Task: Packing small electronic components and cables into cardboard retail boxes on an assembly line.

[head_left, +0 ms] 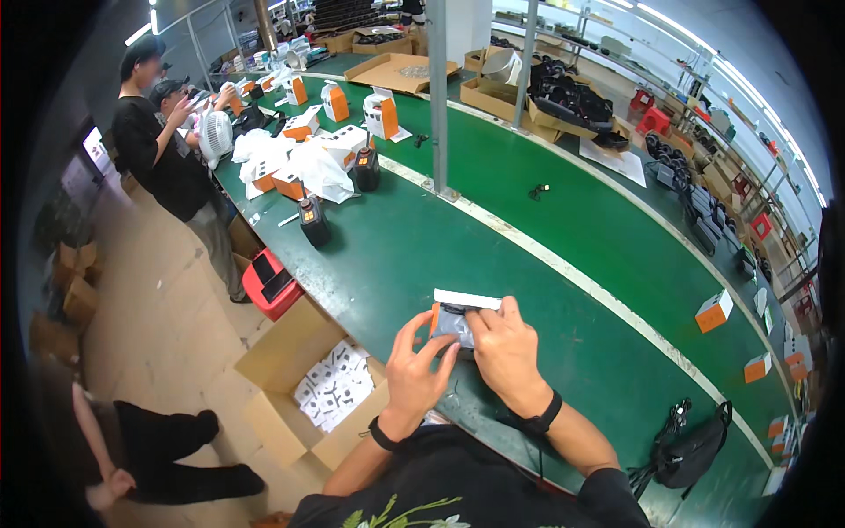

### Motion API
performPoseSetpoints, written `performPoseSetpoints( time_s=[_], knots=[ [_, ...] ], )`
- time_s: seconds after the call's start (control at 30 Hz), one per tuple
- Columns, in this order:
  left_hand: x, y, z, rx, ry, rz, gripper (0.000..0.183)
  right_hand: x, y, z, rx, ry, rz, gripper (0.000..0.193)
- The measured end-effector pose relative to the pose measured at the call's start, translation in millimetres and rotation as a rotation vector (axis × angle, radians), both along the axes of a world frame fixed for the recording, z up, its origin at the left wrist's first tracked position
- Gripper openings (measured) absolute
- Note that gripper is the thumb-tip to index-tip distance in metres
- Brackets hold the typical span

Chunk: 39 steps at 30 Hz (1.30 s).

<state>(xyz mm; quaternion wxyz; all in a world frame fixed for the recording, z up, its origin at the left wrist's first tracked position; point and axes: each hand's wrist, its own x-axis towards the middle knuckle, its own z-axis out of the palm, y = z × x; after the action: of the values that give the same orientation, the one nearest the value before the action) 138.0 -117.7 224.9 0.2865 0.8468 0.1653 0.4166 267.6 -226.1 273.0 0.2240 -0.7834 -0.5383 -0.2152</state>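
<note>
Just above the green table's near edge I hold a small orange-and-white box (434, 320), its white flap (466, 299) raised. Inside its opening shows a greyish plastic bag (452, 326) with something dark at the top; its contents cannot be made out. My left hand (415, 368) grips the box's left and near side between thumb and fingers. My right hand (507, 350) is closed at the right side of the opening, its fingertips bent down against the bag and box. Whether those fingers pinch the bag or the box wall is partly hidden.
An open carton (290, 387) of printed white sheets stands left of me. Two black handheld radios (313, 222) stand on the green table (396, 255), near white bags (321, 167) and more boxes. A black bag (695, 449) lies at right. Co-workers (158, 132) stand at far left.
</note>
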Motion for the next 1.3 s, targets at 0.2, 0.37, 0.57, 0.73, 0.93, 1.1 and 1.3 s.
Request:
performPoseSetpoints(
  time_s=[0.2,0.37,0.57,0.73,0.93,1.1,1.3],
  knots=[
    [4.7,28.5,-15.7,-0.500,-0.179,-0.098,0.042,-1.2,-0.7,-2.2,-0.305,-0.068,0.028,0.028],
    [28.3,54.7,16.8,-0.532,0.027,-0.140,0.078,3.2,-18.2,-4.5,-0.020,0.204,0.133,0.046],
    [31.1,90.4,-2.2,-0.245,0.034,-0.538,0.042,1.5,-38.5,-39.0,0.194,0.272,0.167,0.016],
    [13.9,85.2,28.5,0.015,0.079,-0.648,0.045,18.0,-49.8,-40.9,0.293,0.280,0.288,0.022],
    [19.7,73.1,5.9,0.184,0.000,-0.484,0.043,36.1,-39.2,-36.9,0.318,0.300,0.328,0.027],
    [22.2,75.8,2.7,0.221,0.008,-0.471,0.042,37.6,-36.2,-40.6,0.347,0.344,0.322,0.029],
    [20.2,74.7,4.5,0.229,0.034,-0.475,0.040,37.9,-42.3,-47.6,0.286,0.286,0.345,0.033]
  ],
)
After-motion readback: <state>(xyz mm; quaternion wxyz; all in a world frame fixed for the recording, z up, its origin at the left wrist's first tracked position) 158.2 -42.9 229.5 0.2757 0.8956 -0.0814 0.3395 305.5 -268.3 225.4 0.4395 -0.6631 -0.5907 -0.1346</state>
